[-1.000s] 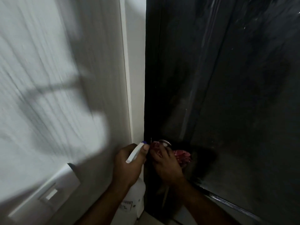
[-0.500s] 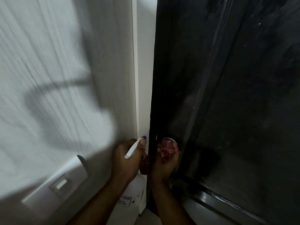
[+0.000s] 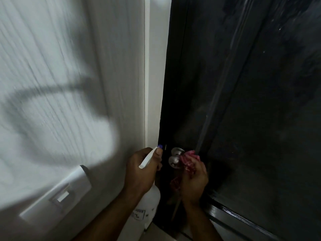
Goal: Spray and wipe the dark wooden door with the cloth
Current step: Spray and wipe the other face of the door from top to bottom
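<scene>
Dark wooden door [image 3: 243, 101] fills the right half of view: glossy, faint pale smears and specks, a raised panel edge running diagonally down it. Left half is pale wall [image 3: 60, 75] with vertical grain texture, blurred, a broad shadow across it. Narrow white frame strip [image 3: 156, 84] stands between wall and door edge. White switch plate [image 3: 57, 193] on the wall, low left, well apart from the hands. White spray bottle [image 3: 151, 200] upright just beside the door's edge; dark print on its label too small to read. Left hand [image 3: 139, 173]: grip closed round the bottle's neck, one fingertip lying by the nozzle, sprayer head angled up toward the door edge. Right hand [image 3: 195, 178]: grip bunched round a red patterned cloth [image 3: 189, 159], held at the door just right of the knob, a tail of cloth hanging below the palm. Round metal door knob [image 3: 174, 160] sits between the two hands, cloth touching its right side. Blue nozzle tip [image 3: 159, 146] just above the fingernail.
</scene>
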